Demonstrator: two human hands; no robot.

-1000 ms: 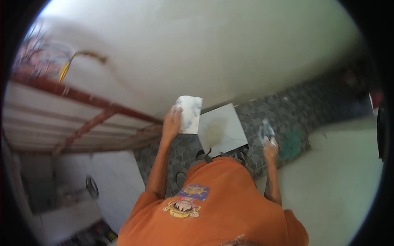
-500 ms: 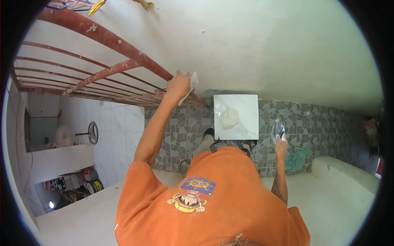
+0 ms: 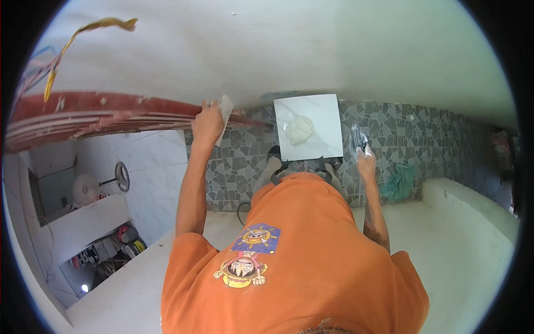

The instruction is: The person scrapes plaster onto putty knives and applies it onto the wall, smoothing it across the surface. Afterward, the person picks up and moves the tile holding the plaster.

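Observation:
My left hand [image 3: 207,125] is closed on a flat white scraper [image 3: 225,114] smeared with pale paste, beside the red metal ladder-like frame [image 3: 133,104]. Whether its fingers also touch the frame, I cannot tell. Low on the right, my right hand [image 3: 365,158] grips a shiny grey-black flat tool [image 3: 357,137]; its exact kind is not clear. Between the two hands, in front of my feet, a white marbled tile [image 3: 324,114] carries a lump of off-white paste [image 3: 299,129].
A pale wall [image 3: 311,50] rises ahead, with a yellow strip [image 3: 53,78] and wires hanging at upper left. Stone-patterned floor [image 3: 233,178] lies below. A crumpled green cloth or bag [image 3: 399,181] rests at right, near a low white ledge [image 3: 473,214]. A fan [image 3: 86,189] stands left.
The whole view has tilted, so the frame, tile and floor sit higher in it. My left hand has drawn back toward me with the scraper; my right hand has hardly moved relative to the tile.

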